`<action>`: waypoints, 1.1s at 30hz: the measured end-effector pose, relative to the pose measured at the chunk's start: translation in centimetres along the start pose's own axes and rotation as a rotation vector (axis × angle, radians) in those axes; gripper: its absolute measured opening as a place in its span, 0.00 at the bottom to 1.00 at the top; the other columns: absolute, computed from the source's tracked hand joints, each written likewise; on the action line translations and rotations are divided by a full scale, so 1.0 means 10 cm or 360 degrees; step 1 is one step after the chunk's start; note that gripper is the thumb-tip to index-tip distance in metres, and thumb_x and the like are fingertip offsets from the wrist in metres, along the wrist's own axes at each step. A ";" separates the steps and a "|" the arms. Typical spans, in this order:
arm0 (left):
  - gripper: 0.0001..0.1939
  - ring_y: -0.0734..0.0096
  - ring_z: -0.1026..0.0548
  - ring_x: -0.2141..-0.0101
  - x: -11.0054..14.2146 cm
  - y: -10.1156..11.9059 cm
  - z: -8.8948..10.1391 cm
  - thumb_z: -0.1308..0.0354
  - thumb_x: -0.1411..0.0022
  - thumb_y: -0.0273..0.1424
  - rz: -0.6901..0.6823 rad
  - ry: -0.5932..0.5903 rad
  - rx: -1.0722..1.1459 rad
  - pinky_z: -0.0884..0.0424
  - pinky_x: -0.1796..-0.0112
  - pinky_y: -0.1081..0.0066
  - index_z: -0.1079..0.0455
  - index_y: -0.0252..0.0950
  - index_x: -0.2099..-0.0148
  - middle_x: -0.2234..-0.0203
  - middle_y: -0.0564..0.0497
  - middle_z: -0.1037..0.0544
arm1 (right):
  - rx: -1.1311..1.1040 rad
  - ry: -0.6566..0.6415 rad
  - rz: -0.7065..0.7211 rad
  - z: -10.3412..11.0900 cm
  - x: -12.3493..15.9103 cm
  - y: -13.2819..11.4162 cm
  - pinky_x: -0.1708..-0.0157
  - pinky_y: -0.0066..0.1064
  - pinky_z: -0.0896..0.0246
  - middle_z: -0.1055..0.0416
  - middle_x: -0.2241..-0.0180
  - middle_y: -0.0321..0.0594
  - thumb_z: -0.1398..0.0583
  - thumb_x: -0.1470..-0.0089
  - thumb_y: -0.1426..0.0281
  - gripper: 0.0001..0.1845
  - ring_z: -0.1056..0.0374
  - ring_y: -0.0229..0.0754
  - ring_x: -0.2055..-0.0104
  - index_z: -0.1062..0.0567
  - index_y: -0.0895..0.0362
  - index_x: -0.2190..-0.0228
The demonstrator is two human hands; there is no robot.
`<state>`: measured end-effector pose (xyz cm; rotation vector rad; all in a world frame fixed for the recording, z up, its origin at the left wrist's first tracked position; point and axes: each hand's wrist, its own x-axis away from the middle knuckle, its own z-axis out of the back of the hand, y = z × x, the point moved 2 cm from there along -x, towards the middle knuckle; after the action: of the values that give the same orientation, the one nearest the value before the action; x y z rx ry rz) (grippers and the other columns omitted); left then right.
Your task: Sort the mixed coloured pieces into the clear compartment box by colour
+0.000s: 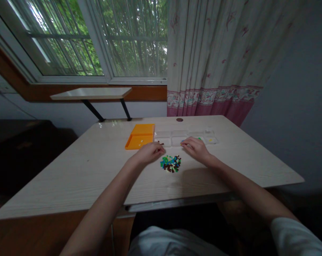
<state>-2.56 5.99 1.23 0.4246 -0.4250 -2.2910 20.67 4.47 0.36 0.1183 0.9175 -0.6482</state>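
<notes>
A loose pile of tiny pieces, green, blue, brown and pale, lies on the pale wooden table in front of me, nearer to me than the boxes. My left hand is just beyond the pile on its left, fingers curled inward; I cannot tell whether they pinch anything. My right hand hovers or rests on the pile's far right, at the near edge of a clear compartment tray, thumb and fingertips drawn close together; whether a piece sits between them is too small to tell.

In the clear tray, brown pieces show near my left fingers, with green and yellow bits toward the right end. Just left of it stands an orange box holding a few pale pieces. A raised shelf stands at the far left, and a flowered curtain hangs beyond the table.
</notes>
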 end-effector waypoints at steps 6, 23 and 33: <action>0.15 0.71 0.29 0.65 0.00 0.06 -0.06 0.52 0.48 0.20 -0.0225 -0.0149 0.0015 0.35 0.61 0.74 0.25 0.34 0.63 0.67 0.47 0.25 | 0.0059 -0.0028 -0.0048 0.02 0.02 0.08 0.65 0.29 0.38 0.27 0.70 0.41 0.45 0.44 0.68 0.08 0.32 0.37 0.68 0.26 0.56 0.68; 0.15 0.70 0.29 0.62 0.00 -0.02 -0.13 0.52 0.45 0.24 -0.0134 -0.0148 -0.0156 0.34 0.59 0.73 0.26 0.37 0.60 0.64 0.47 0.26 | 0.0192 -0.0210 -0.0077 0.18 -0.04 0.23 0.65 0.28 0.40 0.27 0.68 0.42 0.46 0.44 0.67 0.10 0.32 0.38 0.67 0.25 0.57 0.67; 0.10 0.68 0.29 0.65 0.00 -0.05 -0.13 0.51 0.43 0.29 -0.0041 -0.0037 -0.0233 0.36 0.65 0.73 0.28 0.37 0.64 0.68 0.48 0.26 | 0.0659 -0.0786 -0.1011 0.93 0.35 1.30 0.75 0.24 0.47 0.26 0.76 0.39 0.41 0.55 0.70 0.07 0.34 0.36 0.75 0.23 0.56 0.74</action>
<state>-2.32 6.07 -0.12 0.3322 -0.2625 -2.3357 36.06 9.95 1.14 0.0277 0.3165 -1.3852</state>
